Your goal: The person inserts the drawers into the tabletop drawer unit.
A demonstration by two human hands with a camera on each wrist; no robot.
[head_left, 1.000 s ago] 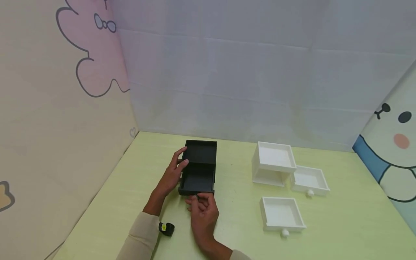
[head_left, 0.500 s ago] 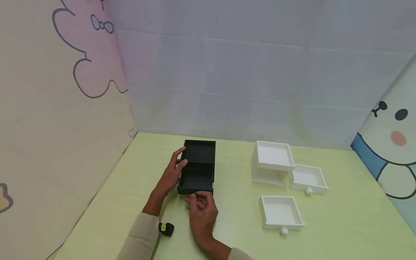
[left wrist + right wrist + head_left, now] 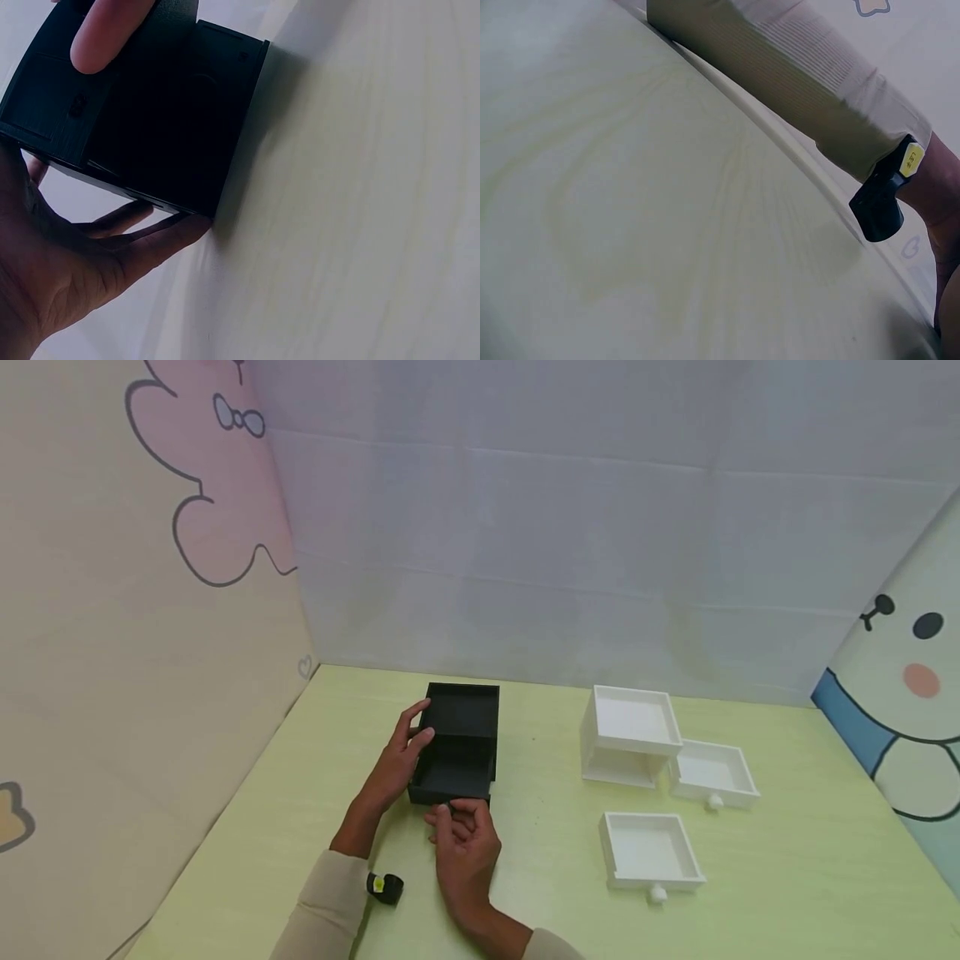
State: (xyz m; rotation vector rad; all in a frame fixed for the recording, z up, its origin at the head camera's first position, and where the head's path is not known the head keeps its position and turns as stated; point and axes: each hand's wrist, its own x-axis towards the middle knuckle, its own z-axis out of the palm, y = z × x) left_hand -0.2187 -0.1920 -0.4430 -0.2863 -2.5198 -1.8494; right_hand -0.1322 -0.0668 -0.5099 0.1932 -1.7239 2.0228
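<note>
A black cabinet with a tray-like top stands at the centre left in the head view. Its black drawer sits pulled part way out at the front. My left hand grips the cabinet's left side, as the left wrist view also shows, with its fingers along that wall. At the drawer front, my right hand pinches a small black knob between thumb and finger. The right wrist view shows only the other sleeve and the table, not the drawer.
To the right stands a white cabinet with an open front. One white drawer lies beside it and another white drawer lies nearer. A black wrist camera is worn on the left wrist. Printed cloth walls enclose the table.
The black drawer has slid a little further back into the cabinet, and my right hand has moved forward with it. My left hand stays on the cabinet.
</note>
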